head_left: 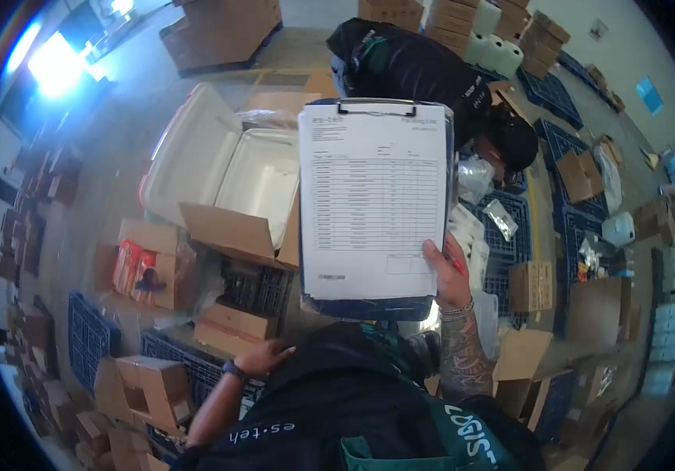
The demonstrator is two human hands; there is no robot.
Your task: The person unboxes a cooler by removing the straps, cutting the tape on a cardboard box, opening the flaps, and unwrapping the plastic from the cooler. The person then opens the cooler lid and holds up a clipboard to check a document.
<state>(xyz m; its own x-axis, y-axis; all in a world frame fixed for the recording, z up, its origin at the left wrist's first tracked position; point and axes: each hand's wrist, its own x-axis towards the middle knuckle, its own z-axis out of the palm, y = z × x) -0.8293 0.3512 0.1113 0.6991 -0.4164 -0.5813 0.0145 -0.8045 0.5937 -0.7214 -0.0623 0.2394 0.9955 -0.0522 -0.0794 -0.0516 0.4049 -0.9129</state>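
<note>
A clipboard (pixel 365 308) with a metal clip at its top is held up in front of me. My right hand (pixel 449 271) grips its lower right edge, thumb over the paper. Clipped on it is a printed packing list (pixel 373 200) with a table of rows and a barcode. A thin red thing (pixel 456 259), its kind unclear, shows between my right fingers. My left hand (pixel 265 358), with a watch at the wrist, is low beside my shirt, away from the clipboard. Its visible fingers look stretched out, with nothing seen in them.
A white lidded cool box (pixel 263 180) stands open behind a cardboard box flap. Another person (pixel 424 78) bends over just beyond the clipboard. Blue pallets (pixel 502 228), an open carton with red packets (pixel 137 271), stacked cartons (pixel 451 23) and white jugs (pixel 494 53) surround me.
</note>
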